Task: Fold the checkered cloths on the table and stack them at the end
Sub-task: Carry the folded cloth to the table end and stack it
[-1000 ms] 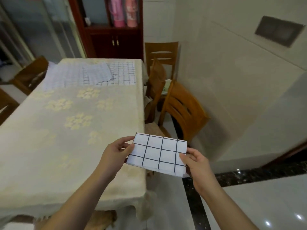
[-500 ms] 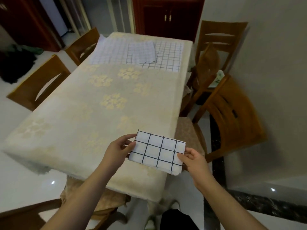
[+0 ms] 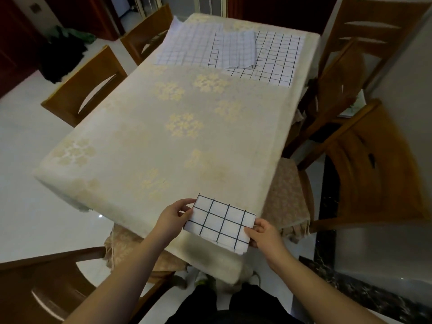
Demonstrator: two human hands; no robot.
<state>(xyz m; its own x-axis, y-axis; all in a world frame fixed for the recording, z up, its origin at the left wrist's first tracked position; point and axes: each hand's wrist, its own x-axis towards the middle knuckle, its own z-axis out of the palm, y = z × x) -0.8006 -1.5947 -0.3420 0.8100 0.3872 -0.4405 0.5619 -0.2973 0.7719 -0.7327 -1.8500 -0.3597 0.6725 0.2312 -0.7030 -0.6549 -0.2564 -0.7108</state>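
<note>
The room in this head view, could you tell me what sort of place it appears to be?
Most likely a home dining room: a table under a cream floral tablecloth, wooden dining chairs drawn up around it, and a dark wooden cabinet at the far end.

A folded cloth (image 3: 219, 224) is sitting over the near right corner of the table (image 3: 145, 136), between the left hand (image 3: 171, 217) and the right hand (image 3: 264, 233). Three unfolded cloths (image 3: 233, 51) are lying overlapping at the far end. Chairs (image 3: 374, 169) are standing on both sides.
</note>
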